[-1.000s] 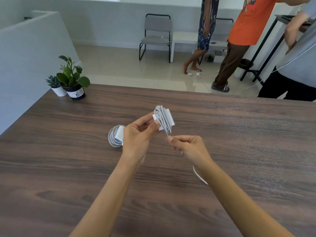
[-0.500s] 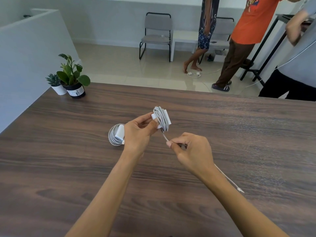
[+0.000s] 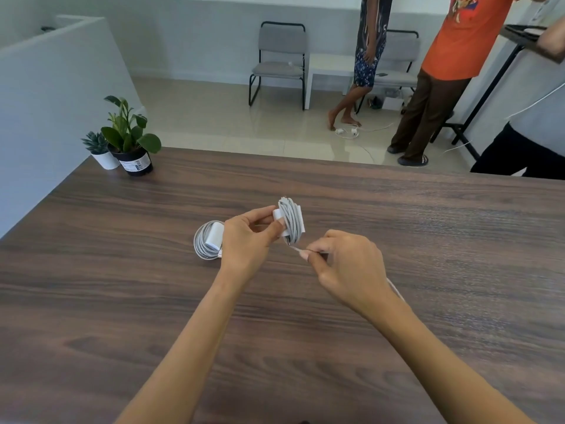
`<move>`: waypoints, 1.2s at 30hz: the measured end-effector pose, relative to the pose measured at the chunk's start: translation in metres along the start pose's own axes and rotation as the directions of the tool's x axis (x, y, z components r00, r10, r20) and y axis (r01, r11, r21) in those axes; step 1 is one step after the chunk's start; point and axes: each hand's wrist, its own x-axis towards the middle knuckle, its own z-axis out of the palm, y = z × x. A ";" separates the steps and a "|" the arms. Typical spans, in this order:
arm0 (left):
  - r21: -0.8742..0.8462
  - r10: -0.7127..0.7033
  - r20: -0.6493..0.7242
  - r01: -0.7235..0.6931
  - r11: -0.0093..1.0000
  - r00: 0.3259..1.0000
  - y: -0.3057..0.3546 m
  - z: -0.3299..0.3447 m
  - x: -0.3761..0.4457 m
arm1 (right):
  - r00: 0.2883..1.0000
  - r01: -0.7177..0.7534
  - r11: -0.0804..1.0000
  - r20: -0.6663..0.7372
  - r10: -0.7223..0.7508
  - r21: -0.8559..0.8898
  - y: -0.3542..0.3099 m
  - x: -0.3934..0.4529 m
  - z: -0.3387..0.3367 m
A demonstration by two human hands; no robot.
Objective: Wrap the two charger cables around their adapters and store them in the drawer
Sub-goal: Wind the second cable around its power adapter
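A dark brown wood-grain surface [image 3: 428, 240] carries a finished white adapter wound in grey cable [image 3: 208, 241], lying just left of the left hand [image 3: 247, 240]. That hand's fingers [image 3: 273, 231] grip a second white square adapter with grey cable coiled round it [image 3: 290, 220], held above the surface. The right hand [image 3: 351, 267] pinches the thin white loose cable end [image 3: 298, 249] running from that coil.

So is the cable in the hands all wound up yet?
Not quite. Most of the cable is wrapped round the adapter in the left hand, but the right hand pinches a loose tail.
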 end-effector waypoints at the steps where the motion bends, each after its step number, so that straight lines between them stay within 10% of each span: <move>1: 0.044 0.004 0.010 -0.005 0.999 1.000 -0.002 -0.001 0.000 | 1.000 0.018 0.999 0.012 -0.017 -0.027 0.001 0.003 -0.004; 16: 0.306 0.040 0.321 -0.144 0.941 0.946 -0.005 -0.008 -0.022 | 0.974 0.226 0.963 0.062 -0.219 -0.149 0.011 0.049 -0.051; 24: 0.274 0.060 0.480 -0.214 0.938 0.875 0.010 -0.011 -0.026 | 0.975 0.077 0.970 0.186 -0.121 0.231 0.025 0.058 -0.040; 36: 0.089 0.087 0.467 -0.144 0.986 0.880 0.017 -0.013 -0.024 | 0.931 -0.348 0.597 0.341 0.130 0.723 0.030 0.036 -0.025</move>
